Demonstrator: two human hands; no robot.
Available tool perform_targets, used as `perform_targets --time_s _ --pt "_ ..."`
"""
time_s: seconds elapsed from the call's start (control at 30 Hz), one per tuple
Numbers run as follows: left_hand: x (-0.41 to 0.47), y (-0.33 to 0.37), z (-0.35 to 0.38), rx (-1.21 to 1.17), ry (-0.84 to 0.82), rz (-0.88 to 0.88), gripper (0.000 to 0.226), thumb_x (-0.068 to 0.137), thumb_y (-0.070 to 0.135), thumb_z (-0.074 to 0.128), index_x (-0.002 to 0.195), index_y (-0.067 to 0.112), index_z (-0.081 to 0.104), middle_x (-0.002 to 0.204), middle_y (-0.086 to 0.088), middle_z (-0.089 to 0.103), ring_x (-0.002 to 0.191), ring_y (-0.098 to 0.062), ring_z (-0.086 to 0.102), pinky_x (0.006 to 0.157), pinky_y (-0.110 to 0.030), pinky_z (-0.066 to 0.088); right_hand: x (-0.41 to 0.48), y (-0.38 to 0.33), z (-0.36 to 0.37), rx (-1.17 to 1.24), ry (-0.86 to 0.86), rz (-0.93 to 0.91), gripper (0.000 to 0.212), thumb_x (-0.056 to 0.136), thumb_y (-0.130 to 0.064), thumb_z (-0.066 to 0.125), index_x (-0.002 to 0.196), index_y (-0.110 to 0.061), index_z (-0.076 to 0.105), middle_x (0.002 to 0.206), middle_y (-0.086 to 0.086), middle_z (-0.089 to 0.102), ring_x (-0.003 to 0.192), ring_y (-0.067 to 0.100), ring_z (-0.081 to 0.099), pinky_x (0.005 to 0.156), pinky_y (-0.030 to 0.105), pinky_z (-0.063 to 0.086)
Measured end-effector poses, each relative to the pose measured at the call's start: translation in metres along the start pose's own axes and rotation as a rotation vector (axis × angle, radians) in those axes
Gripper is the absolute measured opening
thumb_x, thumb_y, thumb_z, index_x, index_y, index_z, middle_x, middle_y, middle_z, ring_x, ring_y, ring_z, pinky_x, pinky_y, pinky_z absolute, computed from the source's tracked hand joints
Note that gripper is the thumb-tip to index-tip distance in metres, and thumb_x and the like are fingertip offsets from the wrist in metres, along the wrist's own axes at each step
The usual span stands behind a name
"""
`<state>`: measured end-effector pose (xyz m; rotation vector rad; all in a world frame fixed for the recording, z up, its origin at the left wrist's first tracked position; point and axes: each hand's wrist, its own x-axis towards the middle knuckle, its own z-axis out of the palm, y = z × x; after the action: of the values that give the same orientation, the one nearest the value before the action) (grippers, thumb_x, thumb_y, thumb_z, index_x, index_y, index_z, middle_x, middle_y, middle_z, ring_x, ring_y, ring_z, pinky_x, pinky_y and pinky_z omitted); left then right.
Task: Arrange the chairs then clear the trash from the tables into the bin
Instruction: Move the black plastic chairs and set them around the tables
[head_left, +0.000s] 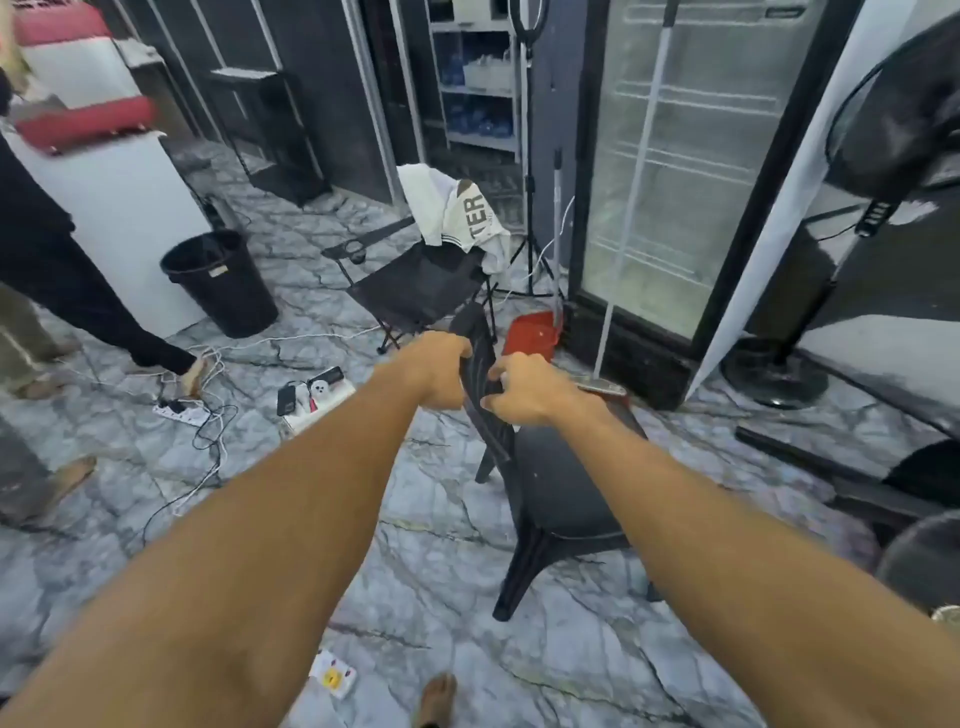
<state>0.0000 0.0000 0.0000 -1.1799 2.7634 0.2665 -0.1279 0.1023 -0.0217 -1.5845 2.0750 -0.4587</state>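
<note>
Your left hand (439, 371) and right hand (524, 389) are both clamped on the top of the backrest of a black plastic chair (556, 483), fingers curled tight around its upper edge from either side. The chair stands in front of you on the marbled grey floor (415, 561), slightly right of centre, turned so you see the backrest almost edge-on; its seat is dark, smooth and bare, and its splayed legs reach toward you. A small flat object lies on or just past the far side of the seat, near your right wrist; you cannot tell what it is.

Just beyond the chair sits a red dustpan (532, 338), and behind that a glass-door fridge (675, 171). A black folding chair (415, 286) draped with a white cloth (462, 218) stands further ahead. To the right, a standing fan (810, 291) and dark furniture crowd close. On the left, white cables (208, 415) and power strips trail across the floor, with a black bin (221, 283) against a white cabinet behind them. Bare floor lies open between you and the chair.
</note>
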Motion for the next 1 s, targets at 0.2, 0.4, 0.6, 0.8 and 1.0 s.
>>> perform_targets --time_s 0.2,0.4,0.6,0.8,1.0 --pt "0.099 -0.073 0.030 0.321 -0.169 0.294 0.076 0.069 0.017 0.078 0.138 0.020 0.048 0.130 -0.008 0.052 0.123 -0.030 0.045 0.094 -0.046 0.049 0.077 -0.012 0.066 0.054 -0.023 0.266 0.041 0.079 -0.041 0.070 0.104 -0.013 0.054 0.093 0.009 0.058 0.083 0.031 0.059 0.063 0.038 0.050" --pt "0.163 -0.104 0.067 0.475 -0.122 0.666 0.044 0.075 0.029 0.077 0.116 0.024 0.061 0.116 0.000 0.058 0.119 -0.025 0.043 0.102 -0.037 0.033 0.108 -0.017 0.128 0.065 0.083 0.553 0.028 0.087 -0.019 0.063 0.112 -0.009 0.053 0.106 0.013 0.058 0.091 0.033 0.058 0.068 0.039 0.044" --pt "0.178 -0.097 0.068 0.486 -0.016 0.834 0.011 0.080 0.016 0.065 0.088 0.023 0.069 0.085 -0.001 0.064 0.092 -0.026 0.057 0.085 -0.037 0.044 0.078 0.000 0.117 0.082 0.073 0.573 0.009 0.082 -0.004 0.058 0.090 -0.008 0.058 0.091 0.015 0.055 0.080 0.034 0.053 0.066 0.037 0.043" --pt "0.128 -0.036 0.065 0.289 -0.188 0.958 0.018 0.083 0.040 0.070 0.085 0.023 0.063 0.088 -0.003 0.066 0.090 -0.028 0.060 0.070 -0.036 0.047 -0.045 0.043 0.074 0.085 0.128 0.656 0.026 0.080 0.000 0.059 0.060 -0.009 0.045 0.062 0.011 0.047 0.063 0.026 0.045 0.061 0.034 0.038" --pt "0.078 0.002 0.074 0.224 -0.176 1.000 0.026 0.086 0.039 0.070 0.102 0.019 0.072 0.095 -0.005 0.071 0.093 -0.030 0.064 0.073 -0.037 0.050 -0.077 0.029 0.073 -0.044 0.191 0.685 0.030 0.082 -0.040 0.074 0.091 -0.013 0.065 0.082 0.005 0.065 0.082 0.027 0.059 0.069 0.036 0.049"
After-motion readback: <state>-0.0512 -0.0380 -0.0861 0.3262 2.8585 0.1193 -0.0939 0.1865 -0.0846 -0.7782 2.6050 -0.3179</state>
